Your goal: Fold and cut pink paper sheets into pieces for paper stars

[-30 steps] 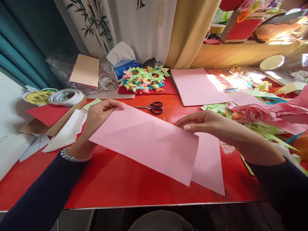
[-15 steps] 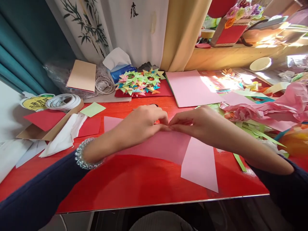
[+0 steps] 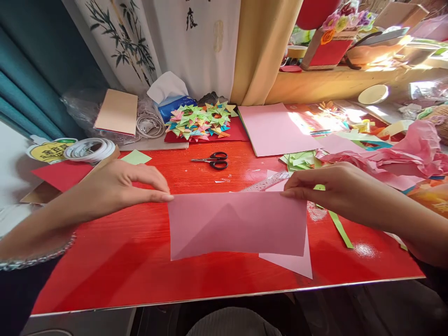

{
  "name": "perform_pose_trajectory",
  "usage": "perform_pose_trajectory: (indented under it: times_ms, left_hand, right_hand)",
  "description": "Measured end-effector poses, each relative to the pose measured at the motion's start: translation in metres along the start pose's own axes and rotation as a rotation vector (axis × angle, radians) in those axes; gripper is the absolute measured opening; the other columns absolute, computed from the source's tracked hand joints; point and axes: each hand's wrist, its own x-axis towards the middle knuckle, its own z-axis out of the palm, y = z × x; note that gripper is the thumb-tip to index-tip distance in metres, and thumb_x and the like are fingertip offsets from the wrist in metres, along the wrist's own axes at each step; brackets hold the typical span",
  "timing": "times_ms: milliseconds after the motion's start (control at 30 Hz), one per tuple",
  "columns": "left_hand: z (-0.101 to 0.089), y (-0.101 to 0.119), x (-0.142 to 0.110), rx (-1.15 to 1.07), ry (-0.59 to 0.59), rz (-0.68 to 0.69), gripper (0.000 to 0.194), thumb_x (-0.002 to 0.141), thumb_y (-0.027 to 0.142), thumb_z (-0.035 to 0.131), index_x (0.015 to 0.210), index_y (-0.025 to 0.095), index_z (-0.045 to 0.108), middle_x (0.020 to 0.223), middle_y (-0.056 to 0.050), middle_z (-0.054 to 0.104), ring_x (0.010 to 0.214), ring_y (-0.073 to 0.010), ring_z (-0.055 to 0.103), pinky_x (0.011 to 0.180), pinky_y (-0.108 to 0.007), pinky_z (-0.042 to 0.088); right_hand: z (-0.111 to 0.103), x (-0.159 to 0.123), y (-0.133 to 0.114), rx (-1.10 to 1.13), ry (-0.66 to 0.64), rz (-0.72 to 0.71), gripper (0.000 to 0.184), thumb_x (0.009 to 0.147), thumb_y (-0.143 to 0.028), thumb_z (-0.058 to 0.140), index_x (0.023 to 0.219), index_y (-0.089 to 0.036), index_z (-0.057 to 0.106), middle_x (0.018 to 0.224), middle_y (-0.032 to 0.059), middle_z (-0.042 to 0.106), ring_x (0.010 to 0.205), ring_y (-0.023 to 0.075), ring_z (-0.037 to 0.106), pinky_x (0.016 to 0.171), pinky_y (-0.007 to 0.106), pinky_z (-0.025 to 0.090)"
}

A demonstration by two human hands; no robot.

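A folded pink paper sheet (image 3: 238, 224) lies on the red table (image 3: 140, 261) in front of me. My left hand (image 3: 119, 186) pinches its upper left corner, thumb and fingers pressed together. My right hand (image 3: 329, 189) pinches the upper right corner the same way. Under the folded sheet a second pink piece (image 3: 294, 263) sticks out at the lower right. A clear ruler (image 3: 269, 182) lies just behind the sheet's top edge.
Black scissors (image 3: 213, 160) lie behind the sheet. Further back are a pile of colourful folded stars (image 3: 199, 120), a tissue box (image 3: 171, 100), a pink paper stack (image 3: 273, 128) and tape rolls (image 3: 89, 149). Crumpled pink paper (image 3: 395, 156) and green strips (image 3: 338, 224) crowd the right side.
The hands met at the middle over the sheet, folding it in half, then slid apart along the top edge to its two corners.
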Motion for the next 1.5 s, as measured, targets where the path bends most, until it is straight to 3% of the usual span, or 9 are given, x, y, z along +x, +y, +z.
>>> perform_pose_trajectory:
  times_ms: [133, 233, 333, 467, 800, 1033, 1167, 1267, 1500]
  left_hand:
    - [-0.006, -0.008, 0.007, 0.457, -0.010, 0.063, 0.034, 0.079, 0.057, 0.059, 0.079, 0.028, 0.076, 0.087, 0.004, 0.074, 0.080, -0.0154, 0.063, 0.069, -0.017, 0.042]
    - [0.034, 0.021, 0.024, 0.366, -0.092, 0.255, 0.032, 0.088, 0.047, 0.051, 0.101, 0.027, 0.072, 0.109, 0.001, 0.070, 0.104, -0.0195, 0.059, 0.092, -0.027, 0.041]
    - [0.087, 0.052, 0.039, 0.281, -0.245, 0.369, 0.026, 0.084, 0.039, 0.060, 0.100, 0.022, 0.069, 0.101, -0.003, 0.070, 0.093, -0.0194, 0.061, 0.083, -0.029, 0.044]
    - [0.120, 0.061, 0.045, 0.060, -0.173, 0.236, 0.021, 0.085, 0.038, 0.059, 0.081, 0.020, 0.069, 0.081, 0.000, 0.070, 0.075, -0.0154, 0.061, 0.066, -0.026, 0.042]
    - [0.106, 0.057, 0.028, -0.015, -0.164, 0.143, 0.019, 0.082, 0.039, 0.062, 0.080, 0.024, 0.074, 0.085, 0.001, 0.074, 0.080, -0.0177, 0.066, 0.070, -0.026, 0.047]
    - [0.054, -0.007, 0.003, 0.180, -0.121, -0.140, 0.024, 0.076, 0.049, 0.064, 0.075, 0.028, 0.075, 0.081, -0.002, 0.075, 0.081, -0.0234, 0.069, 0.074, -0.031, 0.054]
    - [0.065, -0.028, -0.014, 0.570, 0.050, 0.178, 0.037, 0.091, 0.043, 0.044, 0.106, 0.022, 0.071, 0.110, -0.008, 0.070, 0.108, -0.0272, 0.062, 0.096, -0.044, 0.048]
    - [0.092, -0.024, -0.034, 0.650, -0.133, 0.506, 0.066, 0.089, 0.054, 0.048, 0.140, 0.014, 0.042, 0.143, -0.014, 0.045, 0.133, -0.0287, 0.042, 0.106, -0.045, 0.041]
    - [0.121, -0.017, -0.057, 0.841, -0.124, 0.710, 0.063, 0.090, 0.045, 0.049, 0.135, 0.000, 0.045, 0.136, -0.023, 0.049, 0.128, -0.0310, 0.047, 0.101, -0.041, 0.048]
  right_hand:
    - [0.014, 0.013, -0.002, 0.041, -0.067, 0.010, 0.031, 0.087, -0.048, 0.054, 0.072, -0.024, 0.066, 0.066, -0.0001, 0.063, 0.059, 0.0138, 0.052, 0.056, 0.028, 0.035]
    - [0.028, 0.029, -0.017, 0.098, -0.114, -0.058, 0.025, 0.087, -0.040, 0.056, 0.072, -0.023, 0.067, 0.063, -0.0016, 0.062, 0.057, 0.0114, 0.051, 0.057, 0.026, 0.035]
    - [0.034, 0.037, -0.028, 0.154, -0.082, -0.041, 0.024, 0.086, -0.038, 0.057, 0.072, -0.020, 0.064, 0.063, -0.0018, 0.060, 0.056, 0.0102, 0.050, 0.055, 0.025, 0.034]
    - [0.035, 0.033, -0.025, 0.315, -0.002, 0.022, 0.027, 0.085, -0.044, 0.057, 0.076, -0.019, 0.060, 0.067, -0.0010, 0.061, 0.059, 0.0107, 0.052, 0.054, 0.025, 0.036]
    - [0.030, 0.019, -0.015, 0.185, 0.118, -0.012, 0.024, 0.090, -0.037, 0.050, 0.074, -0.021, 0.056, 0.064, -0.0008, 0.057, 0.059, 0.0122, 0.050, 0.057, 0.026, 0.035]
    - [0.027, 0.010, 0.038, 0.171, 0.049, 0.107, 0.036, 0.089, -0.050, 0.048, 0.068, -0.021, 0.050, 0.063, -0.0003, 0.054, 0.059, 0.0131, 0.050, 0.056, 0.028, 0.034]
    - [0.049, 0.021, 0.041, 0.195, -0.003, 0.145, 0.035, 0.087, -0.048, 0.051, 0.066, -0.020, 0.051, 0.059, -0.0013, 0.052, 0.056, 0.0125, 0.048, 0.056, 0.028, 0.035]
    - [0.061, 0.025, 0.037, 0.245, 0.012, 0.200, 0.032, 0.086, -0.047, 0.053, 0.070, -0.020, 0.055, 0.056, -0.0023, 0.051, 0.053, 0.0117, 0.046, 0.054, 0.027, 0.034]
    - [0.053, 0.013, 0.026, 0.401, -0.047, 0.165, 0.036, 0.085, -0.052, 0.053, 0.100, -0.020, 0.060, 0.068, -0.0010, 0.055, 0.059, 0.0125, 0.052, 0.056, 0.027, 0.039]
